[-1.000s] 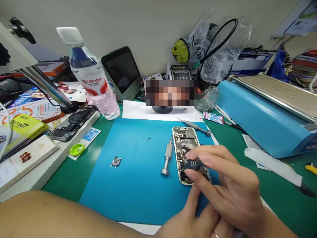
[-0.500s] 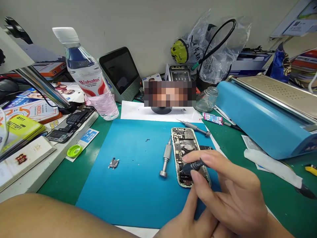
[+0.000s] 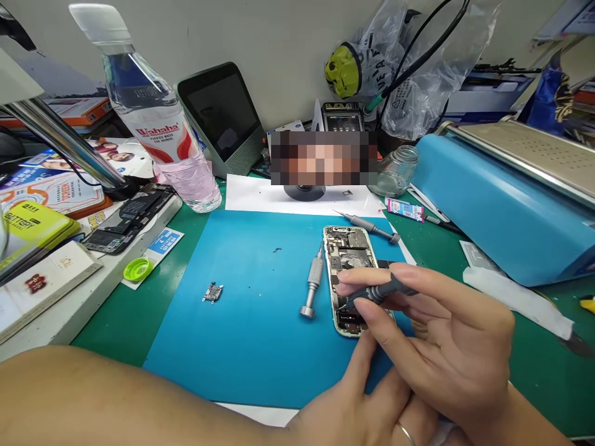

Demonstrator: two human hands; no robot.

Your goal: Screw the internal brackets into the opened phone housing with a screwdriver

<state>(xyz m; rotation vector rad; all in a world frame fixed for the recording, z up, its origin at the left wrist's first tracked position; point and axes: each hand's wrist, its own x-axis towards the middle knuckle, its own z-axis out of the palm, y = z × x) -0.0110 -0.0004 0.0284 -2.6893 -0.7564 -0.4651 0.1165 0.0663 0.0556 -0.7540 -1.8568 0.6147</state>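
Note:
An opened smartphone [image 3: 351,254] with its inner parts bare lies on the blue mat [image 3: 251,365]. Pinched in my right hand [image 3: 455,334] is a dark-handled tool [image 3: 379,291], its thin tip at the phone's lower left; the exact tool kind is unclear. My left hand [image 3: 348,402] has a fingertip against the phone's bottom edge and steadies it, while its other fingers are bent and partly hidden under my right hand. A grey precision screwdriver [image 3: 314,279] lies left of the phone, and a second screwdriver [image 3: 369,225] lies behind it.
A small metal phone part [image 3: 212,292] rests left on the mat. Beyond it stand a water bottle [image 3: 162,130], a screen device [image 3: 218,118] and a glass jar [image 3: 396,170]. A blue machine [image 3: 497,217] occupies the right. Another opened phone [image 3: 132,220] lies on a left ledge.
The view has shifted, so most things sit slightly higher. The tool's handle has swung right in my right hand, while its tip stays over the phone's lower left.

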